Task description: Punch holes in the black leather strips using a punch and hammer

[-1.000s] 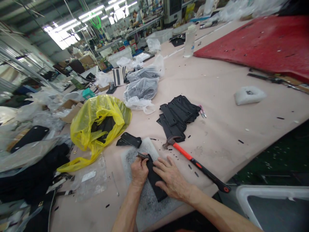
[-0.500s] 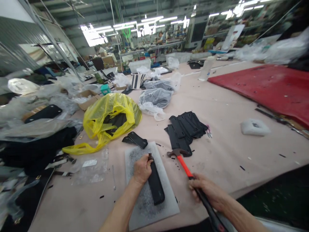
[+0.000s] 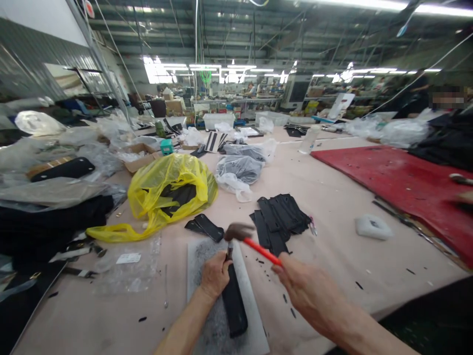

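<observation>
My left hand [image 3: 215, 274] is closed around a short metal punch [image 3: 229, 250], held upright over the far end of a long black strip [image 3: 235, 308]. That strip lies on a pale, dark-speckled board [image 3: 254, 325]. My right hand [image 3: 295, 276] grips a claw hammer [image 3: 260, 250] with a red and black handle. The hammer's head, blurred by motion, is just above the punch's top; whether they touch I cannot tell. Two small black pieces [image 3: 207, 228] rest beyond the board. A pile of black strips [image 3: 283, 217] sits to the right of them.
A yellow plastic bag [image 3: 173, 182] with black pieces inside stands left of centre, beside grey-filled clear bags [image 3: 240, 170]. Farther right are a white wrapped block [image 3: 374, 227] and a red sheet [image 3: 399, 187]. Another person [image 3: 447, 108] is at the far right. Black scraps dot the table [image 3: 325, 241].
The hammer has risen and swung left to over the punch, along with my right hand. My left hand keeps the punch at the strip's end. The view has tilted up.
</observation>
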A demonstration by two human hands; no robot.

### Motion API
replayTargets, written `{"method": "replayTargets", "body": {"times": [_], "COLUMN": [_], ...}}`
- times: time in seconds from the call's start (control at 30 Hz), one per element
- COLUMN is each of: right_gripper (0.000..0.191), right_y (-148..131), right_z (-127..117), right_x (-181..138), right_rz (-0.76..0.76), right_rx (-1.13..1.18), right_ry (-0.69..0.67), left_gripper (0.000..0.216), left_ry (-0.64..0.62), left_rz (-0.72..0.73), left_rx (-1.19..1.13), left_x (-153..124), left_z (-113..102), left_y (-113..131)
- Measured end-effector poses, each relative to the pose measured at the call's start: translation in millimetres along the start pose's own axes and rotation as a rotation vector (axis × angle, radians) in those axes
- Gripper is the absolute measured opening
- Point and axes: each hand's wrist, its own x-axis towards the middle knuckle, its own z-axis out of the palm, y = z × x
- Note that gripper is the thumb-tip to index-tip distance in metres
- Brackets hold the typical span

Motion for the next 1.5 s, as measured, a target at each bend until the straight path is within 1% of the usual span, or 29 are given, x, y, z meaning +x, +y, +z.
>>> {"method": "replayTargets", "body": {"times": [0.03, 0.07, 0.1, 0.2, 0.23, 0.3, 0.33, 0.37, 0.4, 0.5, 0.53, 0.57, 0.63, 0.67, 0.7, 0.77, 0.83, 0.9, 0.97, 1.0, 1.03, 1.1, 1.17, 1.2, 1.27, 1.3, 1.37, 1.4, 1.5], "right_gripper": [0.038, 0.037, 0.037, 0.038, 0.037, 0.034, 0.033, 0.033, 0.032, 0.035, 0.036, 0.037, 0.036, 0.035, 0.035, 0.039, 0.042, 0.042, 0.041, 0.039, 0.035, 0.035, 0.048, 0.054, 0.064, 0.069, 0.078, 0.08, 0.08], "right_y": [-0.2, -0.7, -1.5, -3.8, -3.7, -2.4, -1.6, -0.9, -0.6, -0.2, 0.3, 1.2, 5.0, 8.2, 12.9, 27.9, 51.1, 78.7, 102.0, 109.0, 111.9, 104.9, 85.4, 74.0, 53.7, 46.6, 39.8, 39.5, 43.6], "right_z": [2.2, 3.7, 4.3, 2.6, 1.2, -2.7, -5.2, -7.7, -9.5, -7.9, -5.2, -2.4, 1.4, 2.1, 2.5, 6.0, 17.7, 38.2, 62.7, 74.4, 85.1, 103.6, 120.5, 129.5, 148.8, 158.6, 175.7, 181.8, 188.3], "right_x": [-0.6, -1.2, -1.9, -3.8, -4.1, -3.9, -3.6, -3.3, -3.2, -5.2, -6.5, -7.6, -9.1, -9.1, -8.6, -6.6, -3.8, -1.4, 0.0, 0.1, -0.3, -2.9, -8.6, -12.7, -22.8, -28.2, -37.6, -40.9, -43.8], "right_rz": [0.001, 0.0, -0.009, -0.107, -0.147, -0.208, -0.22, -0.214, -0.186, -0.108, -0.112, -0.127, -0.158, -0.137, -0.089, 0.034, 0.155, 0.272, 0.36, 0.374, 0.356, 0.232, 0.04, -0.054, -0.189, -0.226, -0.247, -0.243, -0.223], "right_rx": [-0.064, -0.1, -0.11, -0.072, -0.084, -0.165, -0.209, -0.233, -0.226, -0.106, -0.09, -0.102, -0.178, -0.21, -0.219, -0.15, -0.023, 0.062, 0.037, -0.007, -0.068, -0.189, -0.255, -0.259, -0.21, -0.186, -0.162, -0.159, -0.145], "right_ry": [-0.075, -0.1, -0.069, 0.157, 0.175, 0.073, 0.009, -0.023, 0.003, 0.253, 0.282, 0.246, 0.036, -0.072, -0.134, -0.152, -0.132, -0.174, -0.215, -0.209, -0.171, -0.028, 0.048, 0.028, -0.102, -0.167, -0.238, -0.253, -0.273], "left_gripper": [0.012, 0.013, 0.013, 0.013, 0.012, 0.012, 0.013, 0.013, 0.014, 0.012, 0.012, 0.011, 0.01, 0.01, 0.01, 0.01, 0.009, 0.01, 0.012, 0.013, 0.014, 0.015, 0.016, 0.017, 0.018, 0.019, 0.02, 0.021, 0.028], "left_ry": [0.004, 0.006, 0.008, 0.005, 0.004, 0.007, 0.009, 0.011, 0.011, 0.01, 0.01, 0.011, 0.015, 0.019, 0.024, 0.026, 0.017, 0.005, -0.006, -0.013, -0.02, -0.04, -0.055, -0.06, -0.068, -0.074, -0.06, -0.014, 0.246], "left_rz": [0.005, 0.012, 0.018, 0.026, 0.027, 0.029, 0.036, 0.042, 0.046, 0.043, 0.041, 0.04, 0.048, 0.051, 0.051, 0.048, 0.043, 0.034, 0.017, 0.006, -0.005, -0.029, -0.051, -0.06, -0.075, -0.084, -0.138, -0.2, -0.456], "left_rx": [0.0, 0.0, 0.0, 0.015, 0.024, 0.041, 0.044, 0.045, 0.042, 0.039, 0.043, 0.051, 0.068, 0.075, 0.079, 0.075, 0.057, 0.027, 0.003, -0.003, -0.004, 0.001, -0.001, -0.006, -0.023, -0.038, -0.075, -0.097, -0.149], "left_x": [0.0, 0.0, 0.0, 0.2, 0.3, 0.4, 0.4, 0.3, 0.1, -0.3, -0.3, -0.2, 0.1, 0.2, 0.3, 0.3, 0.2, 0.2, 0.5, 0.7, 0.8, 1.1, 1.1, 1.1, 1.5, 2.2, 5.3, 7.8, 17.0], "left_z": [0.1, 0.2, 0.3, 0.8, 0.9, 1.2, 1.2, 1.3, 1.4, 1.6, 1.7, 1.9, 2.2, 2.3, 2.4, 2.3, 2.0, 1.8, 1.4, 1.2, 0.8, -0.2, -1.3, -1.7, -1.9, -1.7, -1.1, -1.2, -6.8], "left_y": [-0.2, -0.3, -0.4, -0.7, -0.7, -0.9, -1.0, -1.1, -1.2, -1.8, -2.0, -2.3, -3.0, -3.4, -3.8, -4.5, -4.9, -5.4, -6.0, -6.4, -6.8, -7.1, -6.5, -6.0, -4.7, -4.3, -4.9, -6.1, -11.9]}}
